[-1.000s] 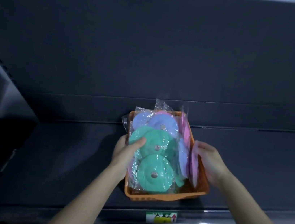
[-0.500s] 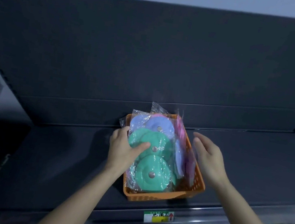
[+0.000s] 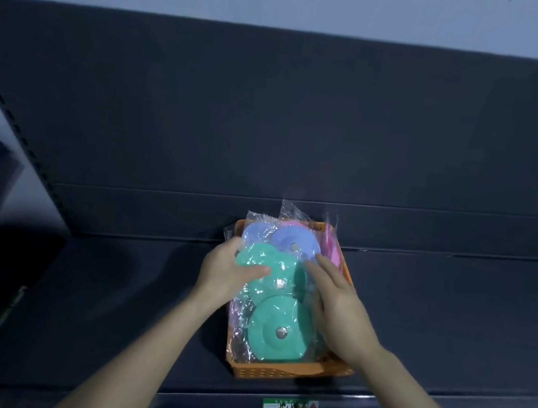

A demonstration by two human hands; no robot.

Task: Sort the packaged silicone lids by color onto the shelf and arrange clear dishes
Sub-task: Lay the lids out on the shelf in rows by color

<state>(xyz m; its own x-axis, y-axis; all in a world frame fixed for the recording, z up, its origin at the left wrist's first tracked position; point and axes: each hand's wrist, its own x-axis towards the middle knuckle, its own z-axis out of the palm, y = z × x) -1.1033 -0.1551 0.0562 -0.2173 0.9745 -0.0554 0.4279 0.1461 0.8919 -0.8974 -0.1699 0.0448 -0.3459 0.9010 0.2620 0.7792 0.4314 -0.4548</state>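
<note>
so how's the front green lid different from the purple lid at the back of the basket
The front green lid lies nearest the basket's front wall, in full view; the purple lid sits at the back, partly covered by another green lid. The left hand and right hand rest on the green packets, not on the purple one. Both are round, with a metal stud at the centre, wrapped in clear plastic inside the orange basket.

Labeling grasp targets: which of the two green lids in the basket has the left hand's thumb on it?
The rear green lid, behind the front green lid. The left hand lays its thumb across it; the front one lies untouched nearest the basket front wall.
</note>
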